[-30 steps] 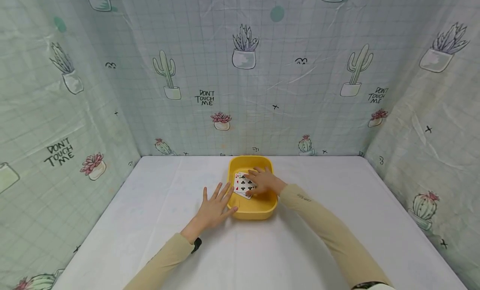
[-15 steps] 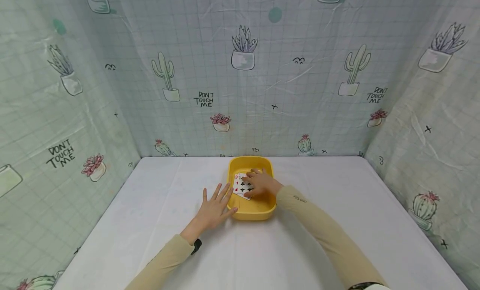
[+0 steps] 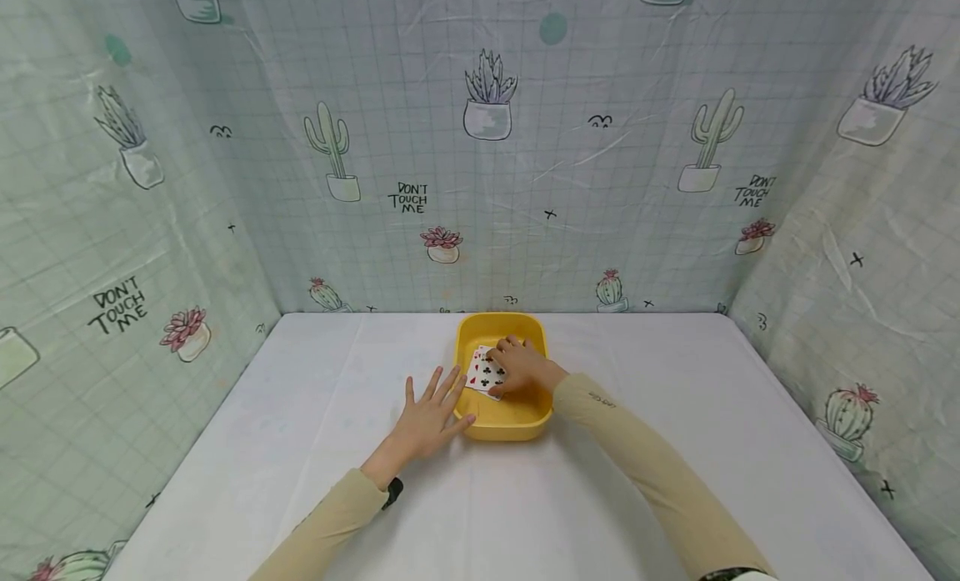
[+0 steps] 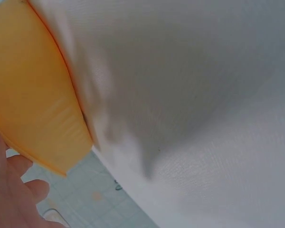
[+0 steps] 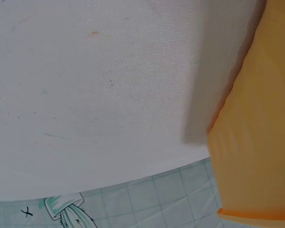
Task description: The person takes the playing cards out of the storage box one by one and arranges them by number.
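A yellow plastic bin (image 3: 517, 429) stands on the white table. Inside it lie several playing cards (image 3: 486, 379), face up and overlapping, with a club card on top and red pips showing along the left edge. My right hand (image 3: 519, 368) reaches over the bin's right wall and pinches the cards, thumb at the near side and bent fingers toward the far side. It hides their right part. My left hand (image 3: 426, 418) has its fingers straight and spread, with fingertips at the bin's left rim. In the left wrist view, bent-looking fingers (image 4: 26, 178) sit beside the yellow wall.
White cloth covers the table (image 3: 637, 448) around the bin. A hanging fabric with printed cacti (image 3: 412, 256) closes off the back and both sides. The right wrist view shows only the bin's outer wall (image 5: 259, 142), the table and the fabric.
My right fingers have drawn in slightly over the cards. The top club card has shifted a little to the left, covering more of the red card. The left hand has stayed put.
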Motion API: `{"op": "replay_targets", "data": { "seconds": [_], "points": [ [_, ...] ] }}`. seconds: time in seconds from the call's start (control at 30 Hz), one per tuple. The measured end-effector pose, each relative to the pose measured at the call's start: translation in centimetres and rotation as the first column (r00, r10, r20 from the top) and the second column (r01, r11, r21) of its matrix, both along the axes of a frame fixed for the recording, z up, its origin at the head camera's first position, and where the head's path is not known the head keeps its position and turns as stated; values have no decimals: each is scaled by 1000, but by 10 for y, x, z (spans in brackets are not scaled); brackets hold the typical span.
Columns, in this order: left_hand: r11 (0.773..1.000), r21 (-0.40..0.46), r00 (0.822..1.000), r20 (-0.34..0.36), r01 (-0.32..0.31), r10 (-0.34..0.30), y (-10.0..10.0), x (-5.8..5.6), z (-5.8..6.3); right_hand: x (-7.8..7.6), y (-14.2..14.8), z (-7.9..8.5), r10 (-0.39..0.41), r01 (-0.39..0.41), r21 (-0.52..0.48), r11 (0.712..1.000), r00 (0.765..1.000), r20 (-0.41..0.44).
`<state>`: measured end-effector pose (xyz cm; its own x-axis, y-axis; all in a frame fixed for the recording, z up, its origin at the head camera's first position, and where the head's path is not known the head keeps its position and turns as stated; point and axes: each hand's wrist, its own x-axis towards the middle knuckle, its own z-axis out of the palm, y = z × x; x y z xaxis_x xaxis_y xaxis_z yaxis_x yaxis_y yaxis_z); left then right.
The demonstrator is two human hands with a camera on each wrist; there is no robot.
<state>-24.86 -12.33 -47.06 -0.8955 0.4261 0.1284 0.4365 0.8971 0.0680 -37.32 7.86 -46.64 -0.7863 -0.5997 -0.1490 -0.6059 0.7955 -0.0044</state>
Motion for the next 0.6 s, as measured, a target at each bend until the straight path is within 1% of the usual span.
{"op": "replay_targets", "data": {
  "seconds": [0.23, 0.4, 0.6],
  "points": [
    [1000, 11, 1000, -1, 2, -2, 0, 0, -1, 3, 2, 3, -26, 27, -9, 1000, 999, 19],
    [1000, 9, 1000, -5, 1, -1, 0, -1, -1, 2, 2, 4, -57, 57, -16, 998, 998, 17],
    [1000, 11, 1000, -8, 7, -7, -1, -1, -2, 0, 0, 3, -106, 105, 31, 994, 994, 19]
  ]
}}
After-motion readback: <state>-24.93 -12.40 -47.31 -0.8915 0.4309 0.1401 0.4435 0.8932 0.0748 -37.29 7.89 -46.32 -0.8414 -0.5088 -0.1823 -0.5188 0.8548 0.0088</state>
